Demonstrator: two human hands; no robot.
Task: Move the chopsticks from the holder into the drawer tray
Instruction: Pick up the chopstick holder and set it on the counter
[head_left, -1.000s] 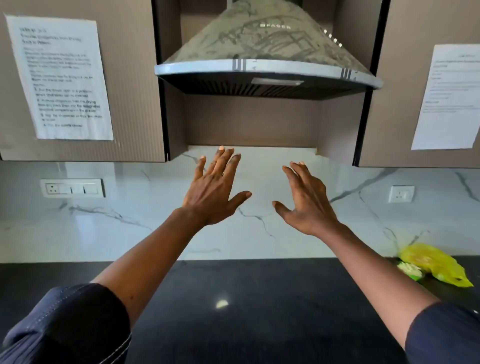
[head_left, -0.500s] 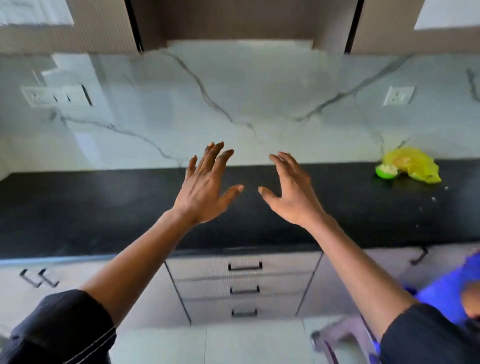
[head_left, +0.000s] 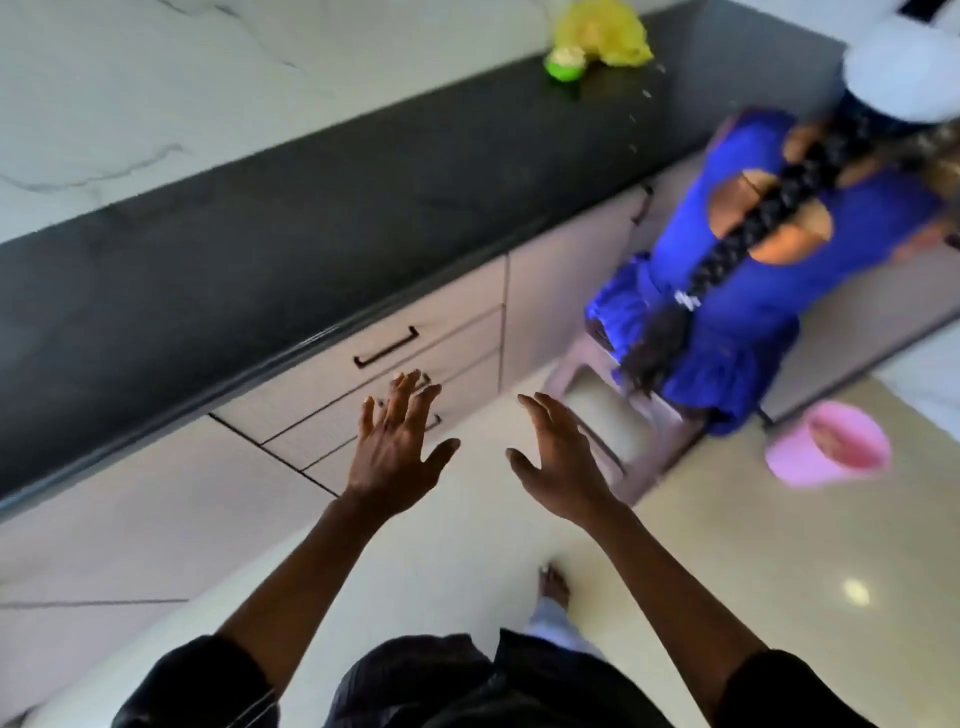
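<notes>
Left hand (head_left: 389, 452) and right hand (head_left: 561, 467) are held out ahead, palms down; the 2 are near each other but apart, fingers straight and spread, gripping nothing; I judge they are kept free because the first reach has not yet begun. Black counter (head_left: 260, 249) runs across the view; no holder or chopsticks show on it, and where they stand I cannot tell. At the right a second person in blue (head_left: 753, 270) sits on a pale stool (head_left: 576, 364), back to the camera, close against the cabinets, which may crowd any step that way. Under the counter's edge the top drawer (head_left: 457, 304) is closed, so the tray is hidden; its black handle (head_left: 387, 347), just beyond the left fingertips, looks like the likely first pull. A pink bucket (head_left: 789, 462) stands on the floor; a yellow bag (head_left: 597, 28) lies at the counter's far end.
</notes>
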